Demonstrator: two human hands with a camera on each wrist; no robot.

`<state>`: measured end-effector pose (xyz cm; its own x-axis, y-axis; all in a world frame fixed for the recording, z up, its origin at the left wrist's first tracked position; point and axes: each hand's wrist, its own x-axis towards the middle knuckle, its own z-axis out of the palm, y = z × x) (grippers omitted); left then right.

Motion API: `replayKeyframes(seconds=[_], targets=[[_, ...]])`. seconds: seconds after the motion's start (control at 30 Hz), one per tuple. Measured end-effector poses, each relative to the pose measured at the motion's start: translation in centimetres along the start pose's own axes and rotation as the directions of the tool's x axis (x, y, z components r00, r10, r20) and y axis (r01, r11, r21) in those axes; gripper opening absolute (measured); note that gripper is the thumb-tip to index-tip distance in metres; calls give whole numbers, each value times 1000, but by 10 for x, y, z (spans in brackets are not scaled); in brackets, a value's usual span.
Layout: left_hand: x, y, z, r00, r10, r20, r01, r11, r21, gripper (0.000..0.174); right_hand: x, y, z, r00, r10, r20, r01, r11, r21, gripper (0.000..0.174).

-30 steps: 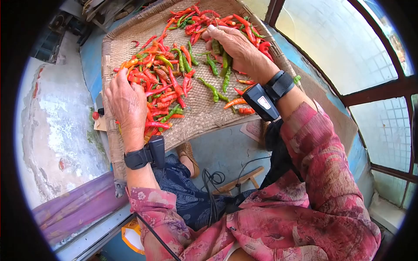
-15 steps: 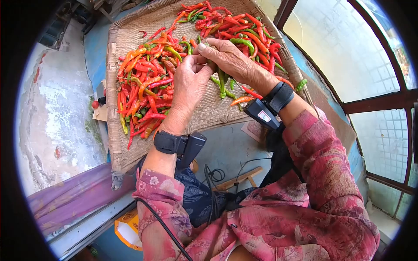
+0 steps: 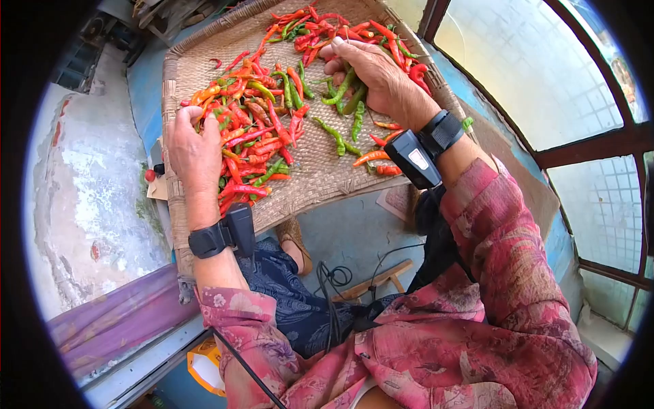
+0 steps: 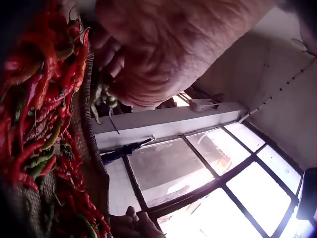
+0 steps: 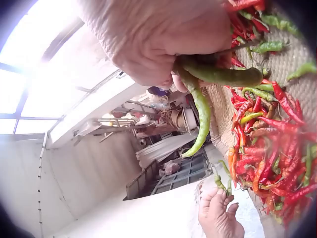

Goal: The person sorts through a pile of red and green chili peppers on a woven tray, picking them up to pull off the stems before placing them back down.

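My left hand (image 3: 194, 150) is over the left side of the woven tray (image 3: 320, 184), beside a heap of mostly red chili peppers (image 3: 252, 140). In the right wrist view its thumb and fingers pinch green chili peppers (image 5: 218, 180); in the head view the hand hides them. Over the tray's right half, my right hand (image 3: 385, 78) has its fingers curled round several green chili peppers (image 5: 200, 119), which hang out below the palm. Loose green chili peppers (image 3: 332, 138) lie on the weave between the heaps.
Another heap of red chili peppers (image 3: 388, 44) lies at the tray's far right. Framed windows (image 3: 538, 68) stand on the right, and a peeling wall (image 3: 102, 184) on the left. A small wooden stool (image 3: 375, 281) and black cables (image 3: 332, 279) are below the tray.
Half a second ago both hands met over the tray's middle. Since then the left hand has moved back left to the heap, and the right hand has drawn slightly away, still gripping green chili peppers.
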<state>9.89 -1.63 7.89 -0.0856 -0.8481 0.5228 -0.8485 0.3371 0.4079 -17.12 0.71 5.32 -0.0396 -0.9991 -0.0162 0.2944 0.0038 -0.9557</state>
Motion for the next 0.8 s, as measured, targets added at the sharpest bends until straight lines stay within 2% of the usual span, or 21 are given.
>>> replayKeyframes(seconds=[0.03,0.07,0.1,0.13,0.2,0.27,0.37,0.43,0.5,0.53,0.57,0.6,0.67,0.7,0.73,0.77,0.8], targets=[[-1,2,0,959,260,-113,-221,935,278,21,-2,0,1,998,-44,35,46,997,-62,39],[-4,8,5,987,153,-45,-147,983,109,26,-4,0,4,998,-43,35,45,997,-60,39],[-8,27,5,992,-10,122,31,985,-168,29,-6,-1,7,997,-51,64,59,989,-133,41],[-13,41,10,973,-6,229,98,916,-389,30,-7,-1,10,994,-56,95,74,976,-205,43],[-27,59,29,925,52,376,176,818,-548,36,-12,-2,19,991,-60,119,85,971,-222,44],[-35,85,26,838,116,534,159,883,-442,34,-10,2,24,983,-89,158,130,955,-267,43],[-46,88,48,872,161,462,118,847,-519,26,-6,15,28,973,-151,176,198,934,-297,42],[-45,87,49,855,137,501,157,851,-500,23,-8,13,27,978,-133,159,178,933,-314,42],[-42,86,48,834,114,539,195,854,-482,21,-8,12,26,980,-49,195,114,934,-340,46],[-38,83,45,858,99,504,150,889,-432,19,-8,9,28,989,69,128,-31,961,-276,43],[-34,78,42,880,91,467,106,919,-379,18,-7,8,27,990,67,123,-31,961,-275,43],[-30,70,40,903,110,415,36,944,-329,17,-5,8,24,994,-9,113,43,951,-307,41],[-18,54,25,930,77,360,8,973,-230,18,-2,3,19,989,-129,78,149,926,-348,40],[-14,49,18,946,-7,324,72,979,-189,19,0,-1,14,988,-110,107,142,922,-359,36],[-10,43,9,940,-55,337,105,986,-130,19,1,-2,11,992,-97,74,113,960,-258,38],[-6,41,-4,922,-56,383,60,998,2,20,2,-2,9,996,-82,43,88,984,-153,40],[-5,25,-6,918,-32,395,32,999,6,20,1,-3,7,996,-84,38,88,984,-153,40]])
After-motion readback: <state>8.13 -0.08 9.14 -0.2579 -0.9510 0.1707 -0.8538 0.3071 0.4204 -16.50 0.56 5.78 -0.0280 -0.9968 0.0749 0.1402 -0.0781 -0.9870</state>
